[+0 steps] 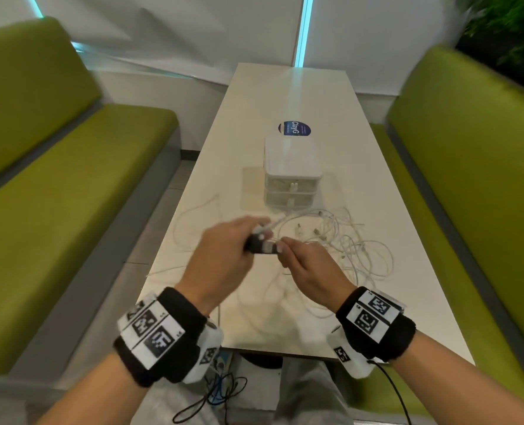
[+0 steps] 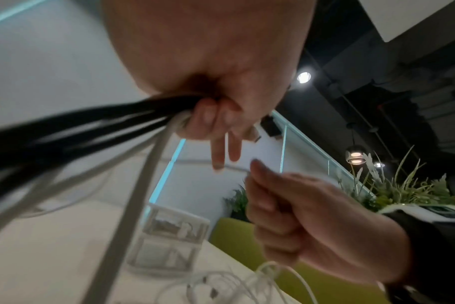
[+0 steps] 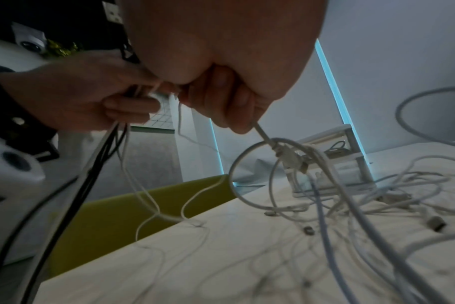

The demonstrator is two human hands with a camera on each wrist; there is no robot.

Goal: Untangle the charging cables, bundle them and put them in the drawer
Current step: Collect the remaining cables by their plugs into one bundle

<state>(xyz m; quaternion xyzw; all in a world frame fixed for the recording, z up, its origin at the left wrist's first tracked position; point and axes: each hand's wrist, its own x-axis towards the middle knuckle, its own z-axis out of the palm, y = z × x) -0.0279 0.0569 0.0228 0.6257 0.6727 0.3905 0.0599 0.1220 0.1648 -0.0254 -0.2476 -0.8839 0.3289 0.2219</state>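
A tangle of white charging cables (image 1: 351,245) lies on the white table (image 1: 285,96) in front of a small white two-drawer unit (image 1: 291,176), both drawers closed. My left hand (image 1: 224,251) grips a bunch of black cables (image 2: 73,125) together with a thick white cable (image 2: 153,162). Close to its right, my right hand (image 1: 305,266) is curled round a white cable (image 3: 264,134) that runs down into the tangle (image 3: 351,195). Both hands hover above the table's near half and almost touch. The drawer unit (image 2: 169,240) stands just beyond them.
Green benches flank the table on the left (image 1: 70,185) and right (image 1: 469,179). A blue round sticker (image 1: 294,129) lies behind the drawer unit. Plants (image 1: 512,32) stand at the far right. Thin white cable loops (image 1: 193,222) trail off the table's left edge.
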